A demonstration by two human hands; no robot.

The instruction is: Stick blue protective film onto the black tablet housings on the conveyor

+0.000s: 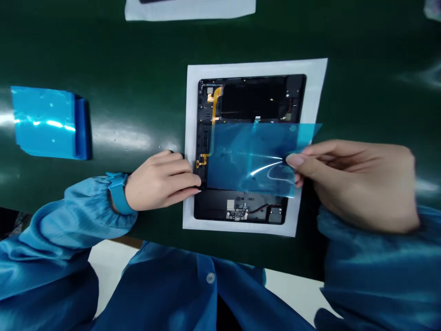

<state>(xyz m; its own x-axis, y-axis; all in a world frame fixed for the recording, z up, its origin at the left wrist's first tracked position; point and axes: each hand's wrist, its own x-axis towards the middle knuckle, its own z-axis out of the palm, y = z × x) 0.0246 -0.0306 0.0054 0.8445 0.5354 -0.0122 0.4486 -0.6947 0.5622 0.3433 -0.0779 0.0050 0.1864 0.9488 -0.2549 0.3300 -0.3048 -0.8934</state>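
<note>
An opened tablet [255, 99] lies on a white foam sheet [315, 82], its black battery area, orange flex cable and small circuit board showing. Between the thumb and fingers of my right hand [358, 179] is the right side of a translucent blue film [237, 156]. This film spreads over the middle of the tablet, creased near the pinch; I cannot tell how much of it touches the tablet. At the tablet's left edge, my left hand [163, 181] is closed, its fingertips and thumb against the housing.
A stack of blue film sheets [44, 122] lies on the dark green table [138, 92] at the left. Another white sheet [193, 10] with a dark object on it sits at the far edge. A blue wrist strap [120, 195] circles my left wrist.
</note>
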